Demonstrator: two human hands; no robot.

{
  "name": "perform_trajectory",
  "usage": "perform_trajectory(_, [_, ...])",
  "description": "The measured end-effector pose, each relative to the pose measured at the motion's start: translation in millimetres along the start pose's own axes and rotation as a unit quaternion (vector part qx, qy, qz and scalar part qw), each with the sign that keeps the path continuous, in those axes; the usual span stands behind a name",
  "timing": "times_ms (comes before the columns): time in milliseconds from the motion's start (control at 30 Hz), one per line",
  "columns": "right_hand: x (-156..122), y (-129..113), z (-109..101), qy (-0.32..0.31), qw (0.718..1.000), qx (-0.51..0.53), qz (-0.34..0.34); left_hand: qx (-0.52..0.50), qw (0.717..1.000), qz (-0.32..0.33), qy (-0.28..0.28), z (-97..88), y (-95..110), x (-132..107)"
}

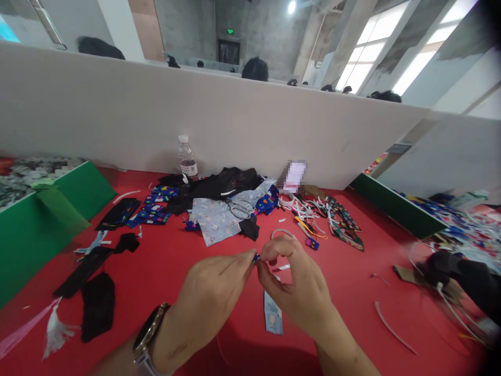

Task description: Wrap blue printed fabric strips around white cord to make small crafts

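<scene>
Above the red tabletop, my left hand (219,282) pinches a small dark blue patterned piece (255,257), probably cloth, mostly hidden by the fingertips. The fingers of my right hand (299,279) are curled to a pinch and meet the same piece from the other side. Under the right hand lies a light blue printed cloth strip (273,316), its upper part covered. A white cord (284,231) curves just beyond the right fingers. Farther off, scissors (239,208) rest on a pale blue printed cloth (213,214).
Black cloth pieces (98,305) and folded blue printed pieces (156,206) lie left. A bottle (188,159) and a phone (294,176) stand by the partition (219,115). Green dividers (399,209) edge both sides. A heat-gun-like black tool (450,269) and cable lie right.
</scene>
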State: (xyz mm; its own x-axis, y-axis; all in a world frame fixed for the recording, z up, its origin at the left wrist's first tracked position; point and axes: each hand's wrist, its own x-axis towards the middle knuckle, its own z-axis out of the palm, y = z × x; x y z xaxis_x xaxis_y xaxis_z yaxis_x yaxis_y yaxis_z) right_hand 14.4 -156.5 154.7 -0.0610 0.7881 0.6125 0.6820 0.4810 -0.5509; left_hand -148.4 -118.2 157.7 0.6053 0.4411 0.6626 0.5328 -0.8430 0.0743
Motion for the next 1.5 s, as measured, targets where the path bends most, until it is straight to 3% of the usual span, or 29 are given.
perform_trajectory(267, [0.4, -1.6, 0.2, -0.003, 1.0, 0.01, -0.002, 0.003, 0.999, 0.019, 0.028, -0.3, 0.6, -0.7])
perform_trajectory(633, [-0.3, -1.9, 2.6, 0.011, 1.0, 0.019, -0.01, 0.06, 0.997, 0.046, 0.024, 0.6, 1.7, -4.9])
perform_trajectory(1500, [-0.1, -3.4, 0.9, 0.021, 1.0, 0.01, -0.021, 0.066, 0.995, 0.065, 0.031, 0.3, 1.8, -7.1])
